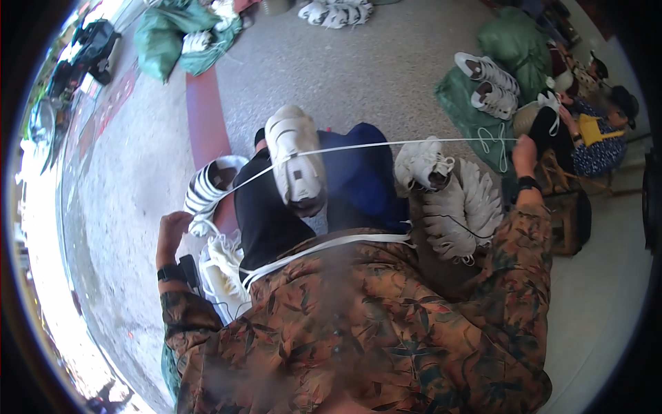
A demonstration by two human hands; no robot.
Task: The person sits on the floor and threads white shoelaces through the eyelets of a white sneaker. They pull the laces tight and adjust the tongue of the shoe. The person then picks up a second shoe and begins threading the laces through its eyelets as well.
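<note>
A white shoe (293, 141) rests on my lap, over the dark trouser legs, its heel end toward me. One long white shoelace (386, 145) is pulled almost straight across it, from side to side. At the left, my left hand (174, 226) is closed on one end of the lace. Far out to the right, my right hand (525, 156) pinches the other end, with loose loops of lace hanging beside it. Close to my left hand lies a white shoe with dark stripes (205, 191). More white laces (331, 243) lie across my waist.
Right of my knees are a white shoe (418, 164) and a row of nested white shoe uppers (460, 214). Farther right, two shoes (493, 86) lie on a green sack (455, 103), near a seated co-worker (601, 148). Another green sack (157, 45) stands at far left.
</note>
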